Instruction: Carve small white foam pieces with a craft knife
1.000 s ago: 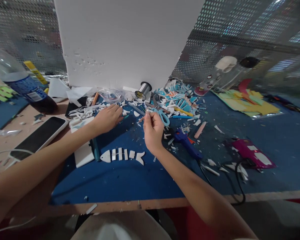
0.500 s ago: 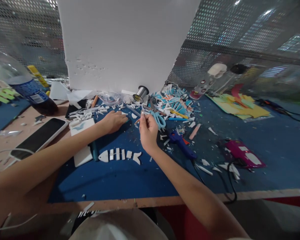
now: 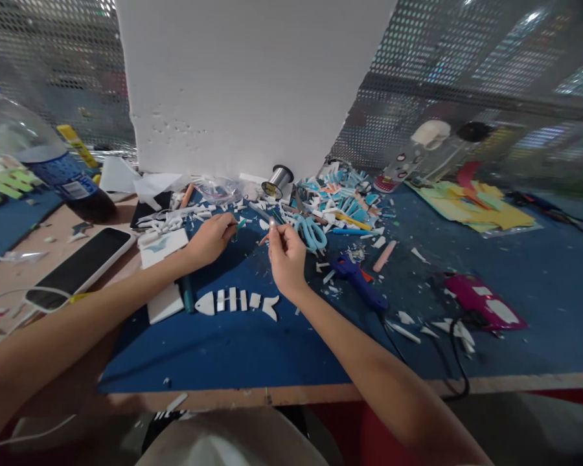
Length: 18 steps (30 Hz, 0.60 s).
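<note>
My left hand (image 3: 210, 241) is raised a little over the blue mat, its fingers pinched on a small teal piece (image 3: 241, 225) whose kind I cannot make out. To its right, my right hand (image 3: 287, 257) is closed in a pinch; a small shiny tip (image 3: 272, 221) shows at the thumb, the rest hidden. Nearer me lies a fish skeleton of white foam pieces (image 3: 232, 300), with head, ribs and tail set apart in a row. Light blue scissors (image 3: 311, 233) rest just behind my right hand.
A blue glue gun (image 3: 358, 282) lies at right, near a magenta device (image 3: 483, 301) with a black cord. Foam scraps (image 3: 344, 197) and a wire spool (image 3: 278, 181) sit before the white board (image 3: 252, 84). At left are a phone (image 3: 80, 268) and a cola bottle (image 3: 72, 184).
My left hand has lifted from the mat, its fingers closing on the small teal piece. My right hand stays pinched in nearly the same place. The whole view has shifted slightly.
</note>
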Each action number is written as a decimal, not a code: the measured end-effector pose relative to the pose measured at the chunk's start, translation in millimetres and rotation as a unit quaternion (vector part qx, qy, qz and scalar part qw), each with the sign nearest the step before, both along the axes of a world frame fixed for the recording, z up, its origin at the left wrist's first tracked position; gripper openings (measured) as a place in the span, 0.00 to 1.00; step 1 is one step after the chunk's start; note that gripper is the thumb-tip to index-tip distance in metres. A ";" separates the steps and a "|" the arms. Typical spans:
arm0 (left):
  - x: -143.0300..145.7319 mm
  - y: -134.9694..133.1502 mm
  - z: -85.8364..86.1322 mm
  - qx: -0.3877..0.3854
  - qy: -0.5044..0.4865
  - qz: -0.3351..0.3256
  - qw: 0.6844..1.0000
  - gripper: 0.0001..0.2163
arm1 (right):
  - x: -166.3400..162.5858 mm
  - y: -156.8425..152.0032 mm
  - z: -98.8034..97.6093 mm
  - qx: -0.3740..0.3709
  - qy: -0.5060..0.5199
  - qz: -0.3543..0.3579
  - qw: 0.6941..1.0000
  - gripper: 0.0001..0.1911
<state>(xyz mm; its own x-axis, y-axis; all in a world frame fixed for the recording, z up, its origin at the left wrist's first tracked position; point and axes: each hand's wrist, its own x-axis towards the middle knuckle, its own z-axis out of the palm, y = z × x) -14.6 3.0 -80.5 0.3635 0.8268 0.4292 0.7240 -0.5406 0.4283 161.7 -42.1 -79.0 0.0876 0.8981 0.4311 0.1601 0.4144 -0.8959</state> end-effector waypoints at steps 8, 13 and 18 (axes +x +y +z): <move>13.9 -18.8 3.8 -0.200 -0.235 -0.010 0.951 0.14 | 1.4 -5.9 -0.4 -0.003 -0.031 0.054 0.998 0.16; 21.2 -28.6 0.6 -0.299 -0.342 -0.050 0.890 0.17 | -1.3 -13.4 5.5 -0.037 -0.039 0.119 0.991 0.18; 21.2 -29.6 1.7 -0.345 -0.363 -0.076 0.862 0.17 | -3.5 -16.1 8.7 -0.030 -0.057 0.127 0.990 0.17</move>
